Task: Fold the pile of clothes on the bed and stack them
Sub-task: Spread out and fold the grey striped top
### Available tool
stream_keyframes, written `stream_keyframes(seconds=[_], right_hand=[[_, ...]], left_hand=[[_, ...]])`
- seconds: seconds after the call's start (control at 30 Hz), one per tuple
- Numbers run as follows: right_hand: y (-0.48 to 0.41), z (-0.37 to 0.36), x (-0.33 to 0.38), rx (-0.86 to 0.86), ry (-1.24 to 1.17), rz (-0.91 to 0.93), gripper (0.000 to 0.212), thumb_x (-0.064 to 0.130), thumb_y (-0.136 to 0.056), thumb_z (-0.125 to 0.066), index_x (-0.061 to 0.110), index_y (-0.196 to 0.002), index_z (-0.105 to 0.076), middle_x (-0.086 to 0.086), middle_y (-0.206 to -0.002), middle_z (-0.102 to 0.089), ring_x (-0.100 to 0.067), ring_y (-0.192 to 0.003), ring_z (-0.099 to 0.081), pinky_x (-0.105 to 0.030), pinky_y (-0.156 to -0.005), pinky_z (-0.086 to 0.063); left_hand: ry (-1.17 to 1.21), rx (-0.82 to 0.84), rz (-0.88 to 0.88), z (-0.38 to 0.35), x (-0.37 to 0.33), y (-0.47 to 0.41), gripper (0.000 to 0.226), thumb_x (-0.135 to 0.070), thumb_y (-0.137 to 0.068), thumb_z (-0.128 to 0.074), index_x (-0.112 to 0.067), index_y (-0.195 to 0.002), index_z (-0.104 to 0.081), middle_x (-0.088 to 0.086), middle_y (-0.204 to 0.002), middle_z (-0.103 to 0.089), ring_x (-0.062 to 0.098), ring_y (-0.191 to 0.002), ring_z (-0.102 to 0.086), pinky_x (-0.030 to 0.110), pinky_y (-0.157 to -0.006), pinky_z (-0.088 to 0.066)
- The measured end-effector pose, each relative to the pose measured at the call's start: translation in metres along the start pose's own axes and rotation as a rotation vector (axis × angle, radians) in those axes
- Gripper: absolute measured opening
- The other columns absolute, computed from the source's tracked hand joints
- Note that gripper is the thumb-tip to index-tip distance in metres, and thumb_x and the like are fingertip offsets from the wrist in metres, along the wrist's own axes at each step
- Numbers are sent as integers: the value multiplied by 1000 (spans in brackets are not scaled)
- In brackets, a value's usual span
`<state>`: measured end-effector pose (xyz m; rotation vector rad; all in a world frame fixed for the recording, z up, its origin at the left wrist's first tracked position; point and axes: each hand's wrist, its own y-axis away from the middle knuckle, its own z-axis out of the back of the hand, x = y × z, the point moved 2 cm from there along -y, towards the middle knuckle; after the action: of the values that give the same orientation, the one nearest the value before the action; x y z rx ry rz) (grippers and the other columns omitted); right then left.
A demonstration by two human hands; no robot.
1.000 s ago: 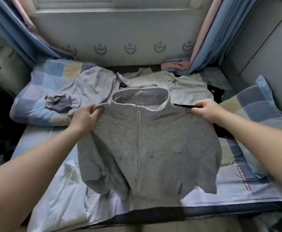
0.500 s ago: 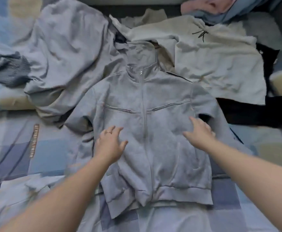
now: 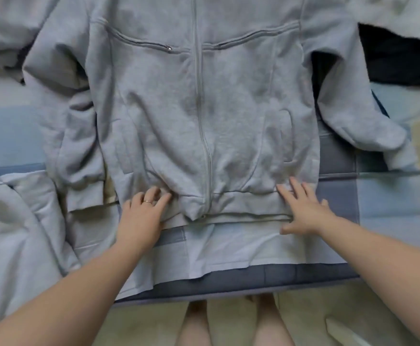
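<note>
A grey zip-up hoodie (image 3: 199, 101) lies flat and face up on the bed, zipper closed, hem toward me. Its sleeves spread out to both sides. My left hand (image 3: 141, 216) rests on the hem's left part, fingers slightly bent over a small bunch of fabric. My right hand (image 3: 303, 208) lies flat with spread fingers on the hem's right end. Neither hand grips the cloth.
Another grey garment (image 3: 2, 28) lies at the upper left, a black one (image 3: 401, 58) at the upper right. A pale blue cloth (image 3: 17, 233) is bunched at the left. The checked bed sheet (image 3: 391, 196) ends at the bed's front edge (image 3: 229, 283), with the floor below.
The hoodie, held up by the shoulders a second ago, now lies flat. Both hands slid down from its middle to the hem, and the view moved closer.
</note>
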<state>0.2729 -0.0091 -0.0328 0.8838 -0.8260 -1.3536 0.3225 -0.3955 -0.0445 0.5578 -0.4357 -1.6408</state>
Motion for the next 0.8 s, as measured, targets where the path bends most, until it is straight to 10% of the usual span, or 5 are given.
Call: stream_keyframes(seconds=[0.13,0.3,0.57,0.8], right_hand=[[-15,-31,-2,-344,96,66,87,37,-83,-71,29,-154,-20,-12,-164,-2,-37,-149,-11,-51,-104,-42],[-16,-33,-19,-687,16,202,20,15,-84,-68,11,-101,-59,-11,-101,-54,-37,-94,-52,-41,-67,-43],[28,-37,-96,-612,-6,163,19,14,-83,-72,15,-81,-53,-5,-81,-56,-32,-78,-51,-39,-58,-42],[33,-51,-69,-467,174,130,20,38,-98,-55,19,-102,-52,-6,-99,-67,-34,-91,-61,-40,-72,-42]], left_hand=[[130,-150,60,-17,11,-4,47,8,-74,-58,-13,-116,-55,16,-116,-45,40,-81,-56,49,-66,-52],[134,-248,55,-23,11,-5,24,11,-77,-55,-2,-96,-56,20,-92,-48,39,-73,-50,45,-55,-40],[80,-117,96,-26,12,57,35,12,-70,-64,-10,-92,-49,9,-88,-42,29,-79,-42,40,-57,-36],[-105,-9,60,-50,-27,83,34,2,-75,-70,-12,-102,-54,12,-92,-50,36,-79,-53,39,-57,-32]])
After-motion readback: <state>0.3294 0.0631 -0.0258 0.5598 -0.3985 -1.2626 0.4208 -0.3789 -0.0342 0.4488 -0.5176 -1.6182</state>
